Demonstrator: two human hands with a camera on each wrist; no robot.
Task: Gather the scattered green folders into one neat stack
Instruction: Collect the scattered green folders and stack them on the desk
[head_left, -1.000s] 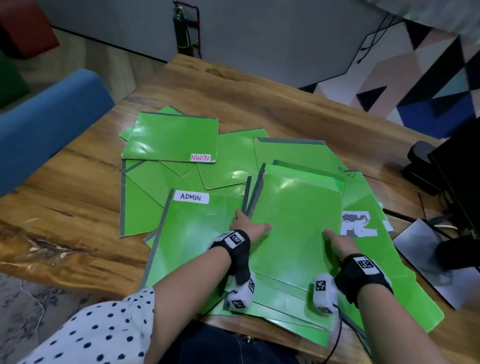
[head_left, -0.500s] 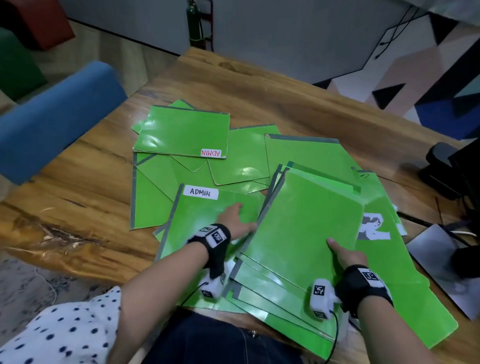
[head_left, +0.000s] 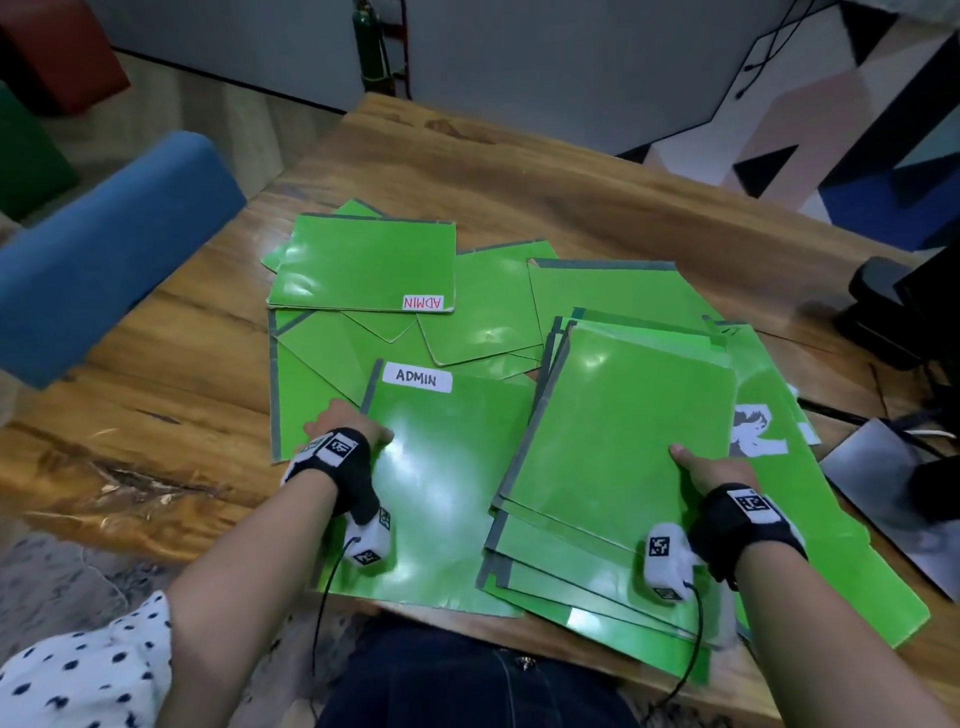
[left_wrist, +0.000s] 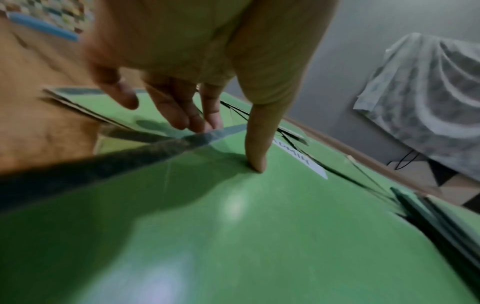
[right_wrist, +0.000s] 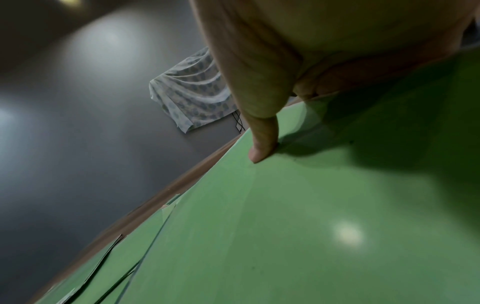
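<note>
Under left fingers, ADMIN folder edge

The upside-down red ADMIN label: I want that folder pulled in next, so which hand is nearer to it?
Left. The left hand grips the near folder's left edge, just below the red label. The right hand grips the pile farther right.

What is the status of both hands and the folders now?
Left hand grips ADMIN folder edge. Right hand grips partial stack. Other folders scattered behind.
</note>
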